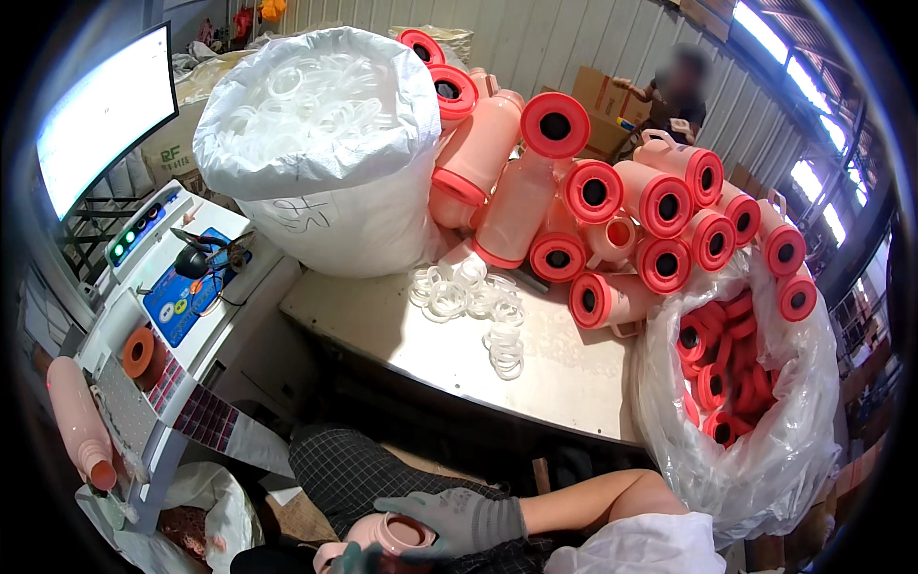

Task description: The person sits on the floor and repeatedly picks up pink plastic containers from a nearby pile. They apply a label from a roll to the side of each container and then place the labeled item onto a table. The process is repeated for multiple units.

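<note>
A pink plastic jug [363,532] with a round open mouth and a side handle lies over my lap at the lower edge. My right hand [454,519], in a grey glove, is closed over its right side, fingers bent around the rim. The gloved fingers of my left hand [356,559] press against the jug's lower side; the rest of that hand is out of the picture. Loose translucent white rings [464,295] lie heaped on the pale table [411,349] in front of me.
A large white sack [335,225] of white rings stands at the back left. Several pink jugs with red bases [507,210] are piled behind the table. At right is a plastic bag [669,430] of red parts [741,383]. A machine [182,316] holds another pink bottle [78,411]. A person [677,91] sits farther back.
</note>
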{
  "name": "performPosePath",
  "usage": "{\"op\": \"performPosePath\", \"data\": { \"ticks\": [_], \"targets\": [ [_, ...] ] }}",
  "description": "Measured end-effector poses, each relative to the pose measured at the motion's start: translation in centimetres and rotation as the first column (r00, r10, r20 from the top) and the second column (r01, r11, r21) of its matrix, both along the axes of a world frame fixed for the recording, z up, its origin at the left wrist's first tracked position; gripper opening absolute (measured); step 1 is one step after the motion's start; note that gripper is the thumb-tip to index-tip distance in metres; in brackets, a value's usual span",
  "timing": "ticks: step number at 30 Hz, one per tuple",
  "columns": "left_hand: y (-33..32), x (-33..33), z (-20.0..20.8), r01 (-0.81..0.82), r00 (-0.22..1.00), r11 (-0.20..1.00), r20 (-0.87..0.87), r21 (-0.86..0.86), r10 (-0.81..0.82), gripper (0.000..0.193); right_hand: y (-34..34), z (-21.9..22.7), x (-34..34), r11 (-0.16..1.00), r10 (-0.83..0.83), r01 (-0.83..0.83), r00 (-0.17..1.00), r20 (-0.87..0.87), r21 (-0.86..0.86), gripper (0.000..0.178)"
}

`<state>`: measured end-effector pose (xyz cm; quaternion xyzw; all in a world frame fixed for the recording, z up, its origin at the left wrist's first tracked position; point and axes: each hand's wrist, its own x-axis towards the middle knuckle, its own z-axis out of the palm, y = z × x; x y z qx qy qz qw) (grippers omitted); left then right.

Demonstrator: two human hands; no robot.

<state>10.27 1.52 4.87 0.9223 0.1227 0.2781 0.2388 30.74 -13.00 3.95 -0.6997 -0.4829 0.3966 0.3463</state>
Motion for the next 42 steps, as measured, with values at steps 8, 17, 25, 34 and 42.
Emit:
{"op": "performPosePath", "data": {
  "ticks": [8,17,25,34,42],
  "targets": [
    [16.8,2.6,-3.9,-0.195,0.928,0.517,0.015,-0.834,0.373,0.035,-2.4,2.9,2.0,0.974,0.221,-0.222,0.975,-0.030,-0.036,0.078],
    [29.7,5.0,-12.4,-0.067,0.829,0.253,0.087,-0.965,0.553,0.038,-0.1,2.8,0.9,0.971,0.151,-0.152,0.988,-0.018,-0.184,0.077],
    [27.6,7.6,-5.0,-0.237,0.787,0.567,0.186,-0.789,0.588,0.060,0.2,2.0,2.5,0.946,0.266,-0.282,0.957,-0.115,-0.160,0.099],
    [36.4,7.3,-13.1,-0.351,0.813,0.786,0.252,-0.509,0.526,0.030,-0.7,2.6,2.7,0.986,0.139,-0.125,0.982,-0.127,0.109,0.091],
    [39.3,2.4,-15.0,-0.455,0.769,0.873,0.417,-0.176,0.485,0.030,-0.4,0.0,3.0,0.966,0.255,-0.258,0.956,-0.148,-0.004,0.104]
  ]
}}
